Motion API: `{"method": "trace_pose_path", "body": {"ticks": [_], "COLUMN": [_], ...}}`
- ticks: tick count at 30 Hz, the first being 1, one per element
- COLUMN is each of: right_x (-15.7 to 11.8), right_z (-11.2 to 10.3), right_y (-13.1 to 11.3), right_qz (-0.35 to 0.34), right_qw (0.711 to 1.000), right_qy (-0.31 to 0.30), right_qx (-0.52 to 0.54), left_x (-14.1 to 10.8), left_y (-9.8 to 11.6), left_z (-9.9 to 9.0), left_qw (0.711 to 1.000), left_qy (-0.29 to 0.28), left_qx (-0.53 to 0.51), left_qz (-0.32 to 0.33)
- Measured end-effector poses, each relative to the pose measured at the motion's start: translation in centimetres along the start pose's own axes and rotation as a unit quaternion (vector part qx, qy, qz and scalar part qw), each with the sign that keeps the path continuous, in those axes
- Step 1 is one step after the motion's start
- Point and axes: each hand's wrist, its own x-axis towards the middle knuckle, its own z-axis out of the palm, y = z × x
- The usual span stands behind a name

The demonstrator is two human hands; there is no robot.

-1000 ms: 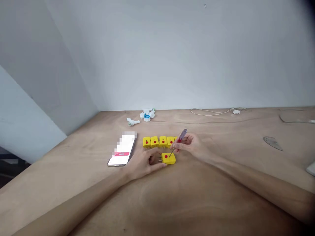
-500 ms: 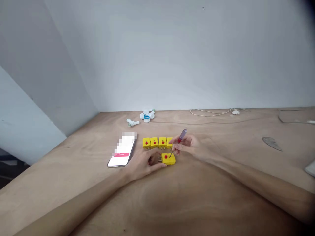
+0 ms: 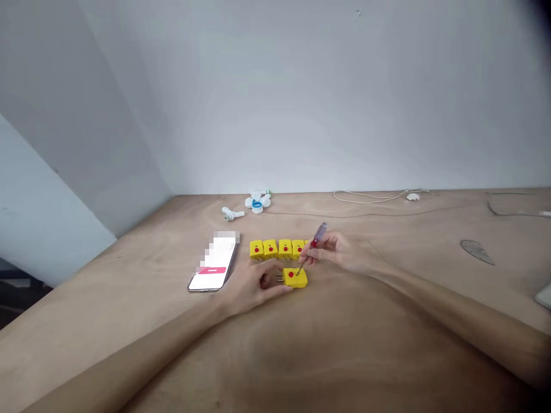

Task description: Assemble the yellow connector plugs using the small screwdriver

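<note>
Reaching toward the front yellow plug [image 3: 295, 279] with both bare forearms [image 3: 150, 349] from either side. Curling the left hand [image 3: 247, 285] around its pin end; pinching with the right hand [image 3: 339, 252] at its upper right.

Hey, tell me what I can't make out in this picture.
All in the head view:
Row of plugs: its right end is hidden behind the right hand, so the count is unclear.
Screwdriver: too small to tell whether its tip touches the near plug.
Phone: upper screen is masked by pixelation.
White thing at far right: cut off by the picture's edge.
</note>
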Motion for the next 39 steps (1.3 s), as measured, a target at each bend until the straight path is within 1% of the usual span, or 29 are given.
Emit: {"method": "trace_pose_path", "body": {"ticks": [2,5,12,17,19,24,28,33,36,39], "right_x": [0.0,-0.1,-0.2,0.0,-0.2,-0.9,-0.9,-0.4,-0.5,-0.6], "right_z": [0.0,0.4,1.9,2.2,2.3,2.6,2.3,1.3,0.8,0.7], "right_y": [0.5,1.3,2.3,2.6,2.6,2.1,2.0,1.4,0.6,-0.6], "right_qz": [0.0,-0.001,-0.02,-0.039,-0.056,-0.112,-0.127,-0.098,-0.071,-0.036], "right_qw": [1.0,0.998,0.991,0.989,0.988,0.988,0.986,0.987,0.987,0.979], "right_qy": [-0.001,0.043,0.1,0.104,0.108,0.072,0.092,0.126,0.14,0.162], "right_qx": [0.017,0.04,0.089,0.099,0.098,0.072,0.057,0.017,-0.042,-0.116], "left_x": [0.0,-0.2,-0.3,-0.3,-0.2,-0.2,-0.2,-0.3,-0.4,-0.4], "left_y": [0.1,0.3,0.1,0.1,0.1,-0.1,-0.2,-0.1,0.1,0.2], "left_z": [-0.1,-0.2,-0.1,0.0,0.0,0.1,0.2,0.2,0.1,0.0], "left_qw": [1.0,1.0,1.0,1.0,1.0,1.0,1.0,1.0,1.0,1.0], "left_qy": [-0.002,-0.004,-0.006,-0.003,-0.002,0.004,0.009,0.01,0.011,0.016], "left_qx": [-0.002,-0.003,0.008,0.005,0.005,-0.001,-0.001,0.01,0.016,0.018], "left_qz": [-0.001,-0.004,-0.012,-0.011,-0.014,-0.003,0.001,0.005,0.007,0.001]}}
